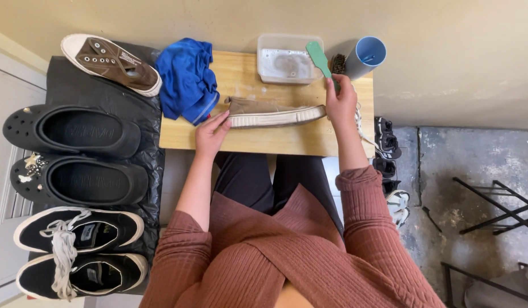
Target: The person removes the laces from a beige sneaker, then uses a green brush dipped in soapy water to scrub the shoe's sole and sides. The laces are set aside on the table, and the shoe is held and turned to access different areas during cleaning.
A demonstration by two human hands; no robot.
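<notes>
A brown canvas sneaker [269, 112] with a white sole lies on its side on a small wooden table [287, 140]. My left hand [210, 132] rests against its heel end, fingers on the sole. My right hand [340, 102] is at the toe end and grips a green-handled brush [319, 58] that sticks up toward the wall. Behind the sneaker stand a clear plastic tub [284, 60] with cloudy water and a blue cup [367, 56].
A blue cloth [187, 77] lies bunched at the table's left end. On black plastic to the left sit the matching brown sneaker [113, 63], two black clogs [75, 157] and two black lace-up sneakers [78, 251]. More shoes [389, 165] and black metal frames [492, 211] are on the floor at right.
</notes>
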